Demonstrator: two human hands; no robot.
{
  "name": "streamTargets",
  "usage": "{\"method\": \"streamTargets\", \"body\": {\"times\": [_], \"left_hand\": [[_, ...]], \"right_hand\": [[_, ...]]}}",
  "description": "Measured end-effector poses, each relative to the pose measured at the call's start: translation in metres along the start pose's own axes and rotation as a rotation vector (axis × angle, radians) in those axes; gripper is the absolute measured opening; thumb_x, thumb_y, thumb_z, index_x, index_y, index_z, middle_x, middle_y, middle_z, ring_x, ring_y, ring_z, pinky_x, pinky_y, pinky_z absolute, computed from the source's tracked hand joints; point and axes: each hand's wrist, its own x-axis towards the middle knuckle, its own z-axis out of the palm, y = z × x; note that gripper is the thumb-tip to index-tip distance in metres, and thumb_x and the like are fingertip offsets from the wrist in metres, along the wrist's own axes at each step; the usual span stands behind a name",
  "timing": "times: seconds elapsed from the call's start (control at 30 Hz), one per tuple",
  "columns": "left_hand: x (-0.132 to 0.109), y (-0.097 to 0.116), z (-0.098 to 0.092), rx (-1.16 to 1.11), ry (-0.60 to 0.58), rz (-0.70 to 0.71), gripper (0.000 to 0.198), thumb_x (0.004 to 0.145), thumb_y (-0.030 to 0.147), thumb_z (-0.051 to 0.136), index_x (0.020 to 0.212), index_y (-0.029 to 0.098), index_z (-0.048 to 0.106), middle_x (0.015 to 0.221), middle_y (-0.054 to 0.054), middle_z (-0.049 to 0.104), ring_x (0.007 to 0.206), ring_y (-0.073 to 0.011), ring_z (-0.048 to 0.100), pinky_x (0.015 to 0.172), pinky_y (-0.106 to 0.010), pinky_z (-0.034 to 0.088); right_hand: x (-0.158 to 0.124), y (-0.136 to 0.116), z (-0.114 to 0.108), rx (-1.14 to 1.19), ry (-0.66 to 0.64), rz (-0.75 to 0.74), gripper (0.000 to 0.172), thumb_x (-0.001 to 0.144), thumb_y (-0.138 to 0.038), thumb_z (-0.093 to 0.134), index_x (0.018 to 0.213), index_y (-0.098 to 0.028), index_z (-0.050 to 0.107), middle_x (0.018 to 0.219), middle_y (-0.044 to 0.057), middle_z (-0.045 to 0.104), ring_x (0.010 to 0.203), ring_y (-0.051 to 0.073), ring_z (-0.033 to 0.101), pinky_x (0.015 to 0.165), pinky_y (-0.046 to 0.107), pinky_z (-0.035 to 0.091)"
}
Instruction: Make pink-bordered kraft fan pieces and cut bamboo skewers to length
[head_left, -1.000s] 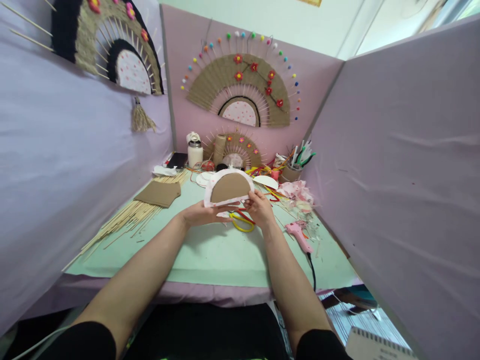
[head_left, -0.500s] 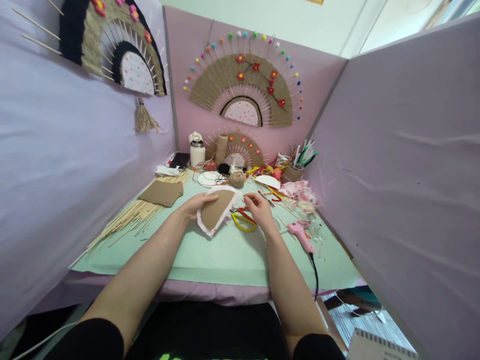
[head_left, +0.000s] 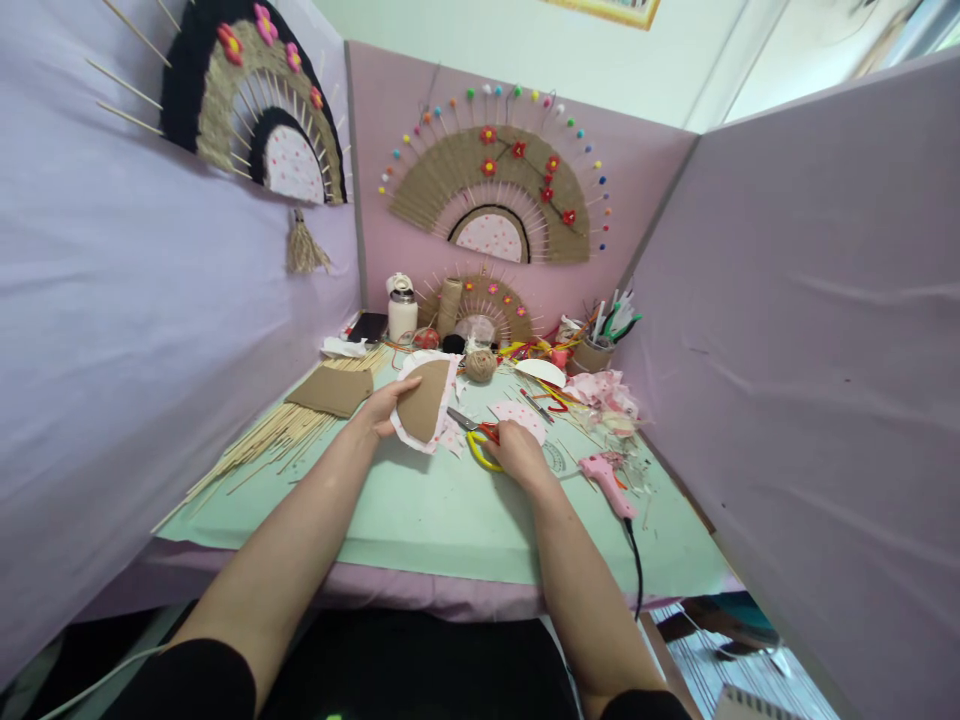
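My left hand [head_left: 381,408] grips a half-round brown card piece [head_left: 423,402] edged with white and pink fabric, held tilted on its end above the green table top [head_left: 420,510]. My right hand [head_left: 516,452] rests on the table over the handles of the yellow and red scissors [head_left: 477,440], fingers curled onto them. The scissor blades point back and left toward the card piece.
Bamboo sticks [head_left: 262,440] and a brown card sheet [head_left: 331,390] lie at the left. A pink glue gun [head_left: 609,478] with black cord sits right. A twine ball [head_left: 480,364], white flask [head_left: 402,310], pen cup [head_left: 594,352] and fabric scraps [head_left: 609,392] crowd the back. Purple panels wall three sides.
Both hands held the card piece up a second ago. The right hand let go and dropped onto the scissors; the left hand turned the piece on end and lowered it.
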Motion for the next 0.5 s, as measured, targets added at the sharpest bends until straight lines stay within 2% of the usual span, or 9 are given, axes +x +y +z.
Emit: {"method": "streamTargets", "body": {"times": [0.13, 0.33, 0.43, 0.5], "left_hand": [[-0.003, 0.003, 0.001, -0.039, 0.018, 0.032, 0.028, 0.080, 0.022, 0.057, 0.105, 0.011, 0.065, 0.077, -0.010, 0.072, 0.068, -0.0216, 0.068, 0.070, -0.035, 0.055], [-0.002, 0.006, -0.003, -0.044, 0.028, 0.035, 0.022, 0.079, 0.022, 0.058, 0.096, 0.011, 0.067, 0.077, -0.010, 0.073, 0.067, -0.0213, 0.069, 0.066, -0.033, 0.055], [0.003, 0.006, -0.007, 0.051, 0.104, 0.022, 0.020, 0.076, 0.020, 0.063, 0.093, 0.010, 0.067, 0.074, -0.010, 0.072, 0.063, -0.0219, 0.068, 0.063, -0.034, 0.055], [0.006, 0.005, -0.009, 0.115, 0.168, 0.018, 0.019, 0.073, 0.019, 0.066, 0.090, 0.011, 0.067, 0.070, -0.010, 0.072, 0.059, -0.0218, 0.067, 0.060, -0.033, 0.054]], "right_hand": [[0.003, 0.006, 0.003, 0.163, 0.100, 0.058, 0.017, 0.079, -0.034, 0.057, 0.077, -0.018, 0.060, 0.080, 0.010, 0.066, 0.070, 0.020, 0.058, 0.059, 0.028, 0.033], [0.014, 0.007, -0.002, 0.774, 0.314, 0.157, 0.032, 0.074, -0.049, 0.058, 0.083, -0.018, 0.056, 0.069, 0.000, 0.059, 0.058, 0.014, 0.049, 0.055, 0.025, 0.037], [0.012, 0.004, -0.010, 0.772, 0.464, 0.110, 0.041, 0.069, -0.051, 0.064, 0.092, -0.019, 0.057, 0.073, -0.001, 0.058, 0.061, 0.013, 0.047, 0.057, 0.025, 0.038], [0.010, 0.003, -0.013, 0.670, 0.490, 0.075, 0.042, 0.066, -0.050, 0.067, 0.093, -0.018, 0.060, 0.076, 0.001, 0.059, 0.064, 0.014, 0.048, 0.059, 0.026, 0.039]]}}
